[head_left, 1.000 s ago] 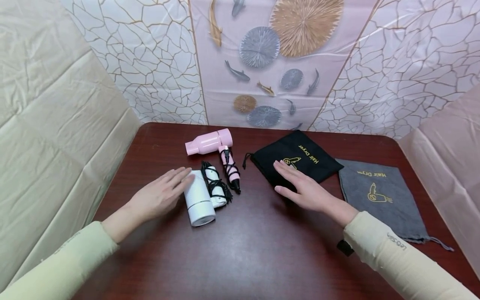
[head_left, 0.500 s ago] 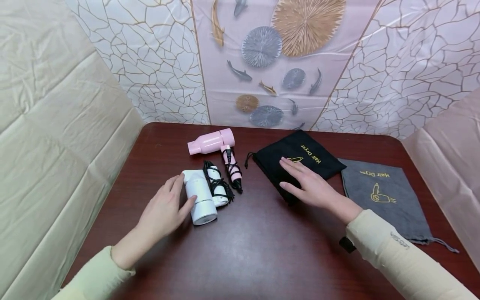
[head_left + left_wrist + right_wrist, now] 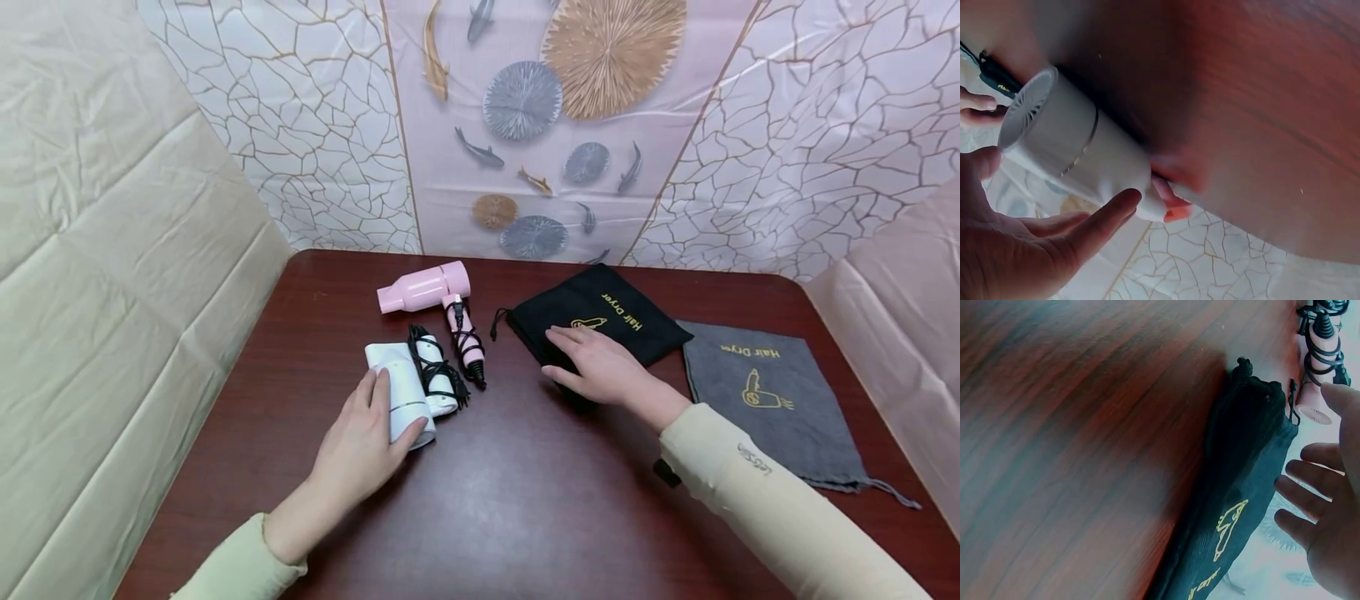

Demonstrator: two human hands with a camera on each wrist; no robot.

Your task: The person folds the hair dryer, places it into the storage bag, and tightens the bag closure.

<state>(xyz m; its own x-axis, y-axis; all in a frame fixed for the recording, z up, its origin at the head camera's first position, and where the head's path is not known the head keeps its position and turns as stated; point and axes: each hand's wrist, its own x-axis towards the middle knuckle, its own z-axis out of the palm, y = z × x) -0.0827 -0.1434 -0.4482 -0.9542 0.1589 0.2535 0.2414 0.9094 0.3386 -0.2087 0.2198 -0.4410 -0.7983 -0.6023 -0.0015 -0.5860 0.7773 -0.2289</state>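
Note:
A white hair dryer [image 3: 405, 385] lies on the table, its handle folded alongside and wrapped in black cord. My left hand [image 3: 352, 442] is over its barrel with fingers extended, the thumb by the rear grille in the left wrist view; firm contact cannot be told. Right of centre is a black drawstring pouch [image 3: 630, 321] with yellow "Hair Dryer" lettering. Above its near corner hovers my right hand [image 3: 600, 367], fingers spread and holding nothing. In the right wrist view a gap shows between these fingers [image 3: 1300, 497] and the pouch.
Behind the white dryer lies a pink hair dryer [image 3: 427, 287], its handle also wound with cord. A grey drawstring pouch [image 3: 772, 400] is flat at the right, beside the black one. Fabric walls [image 3: 300, 125] enclose the back and sides of the dark red table [image 3: 510, 508].
My left hand has swung from the far end of the white dryer toward its near end and come over the barrel. The right hand has shifted slightly over the black pouch.

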